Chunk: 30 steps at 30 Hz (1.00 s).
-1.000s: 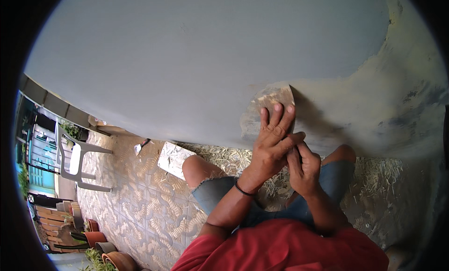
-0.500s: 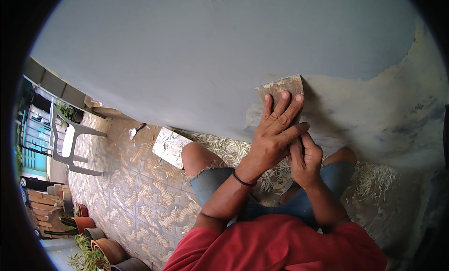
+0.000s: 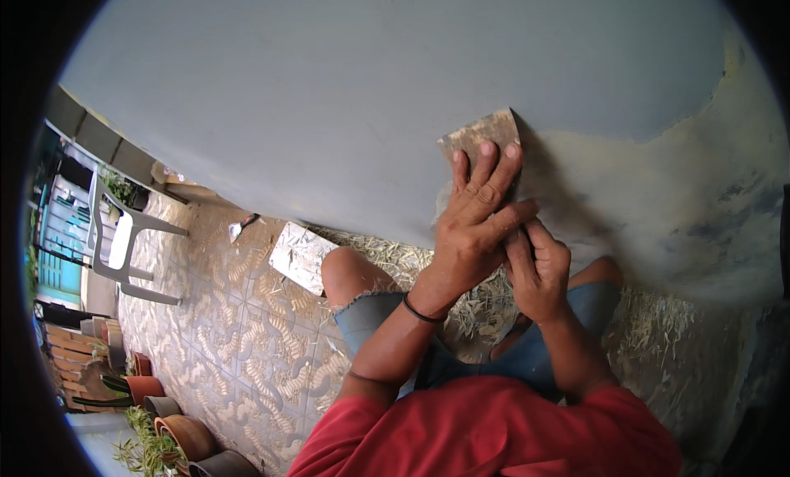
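Observation:
A wide, flat scraper with a worn, stained blade rests against the grey wall surface. Three fingers of my left hand press along its blade, while the thumb crosses over the fingers of the other hand. My right hand is closed just below, its fingers tucked under my left palm at the handle end. Both hands hide the handle. Right of the blade, the wall shows a pale, patchy area with dark stains, where the grey layer ends in a ragged edge.
Peeled shavings litter the floor below the wall. A white sheet-like board lies beside my left knee, and a small scraper with a dark handle lies farther left. A plastic chair and potted plants stand at the left.
Both hands and the scraper have moved up the wall and slightly left. The blade stays against the surface, and my hold looks the same.

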Motion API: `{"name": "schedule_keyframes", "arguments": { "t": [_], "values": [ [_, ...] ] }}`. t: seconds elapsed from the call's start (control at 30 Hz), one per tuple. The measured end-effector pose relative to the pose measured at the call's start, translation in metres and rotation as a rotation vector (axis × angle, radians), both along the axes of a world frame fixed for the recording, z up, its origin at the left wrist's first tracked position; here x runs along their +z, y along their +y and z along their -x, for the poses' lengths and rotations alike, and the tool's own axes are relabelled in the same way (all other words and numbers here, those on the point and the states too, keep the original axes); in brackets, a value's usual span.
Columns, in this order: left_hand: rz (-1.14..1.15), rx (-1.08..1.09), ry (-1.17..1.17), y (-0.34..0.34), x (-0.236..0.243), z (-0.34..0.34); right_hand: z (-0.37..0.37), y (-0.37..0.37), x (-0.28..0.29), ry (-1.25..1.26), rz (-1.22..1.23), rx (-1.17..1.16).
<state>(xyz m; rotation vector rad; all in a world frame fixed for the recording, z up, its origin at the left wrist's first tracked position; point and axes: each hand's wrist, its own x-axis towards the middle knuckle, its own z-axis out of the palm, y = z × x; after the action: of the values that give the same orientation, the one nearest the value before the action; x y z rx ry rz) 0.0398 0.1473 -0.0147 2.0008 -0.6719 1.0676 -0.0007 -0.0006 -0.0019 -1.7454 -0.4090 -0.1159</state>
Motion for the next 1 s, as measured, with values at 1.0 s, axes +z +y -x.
{"name": "schedule_keyframes", "arguments": {
  "t": [1.0],
  "values": [
    [0.182,-0.053,0.187,-0.021,-0.085,0.022,0.014,-0.011,-0.048,0.019,0.142,-0.036]
  ]
}}
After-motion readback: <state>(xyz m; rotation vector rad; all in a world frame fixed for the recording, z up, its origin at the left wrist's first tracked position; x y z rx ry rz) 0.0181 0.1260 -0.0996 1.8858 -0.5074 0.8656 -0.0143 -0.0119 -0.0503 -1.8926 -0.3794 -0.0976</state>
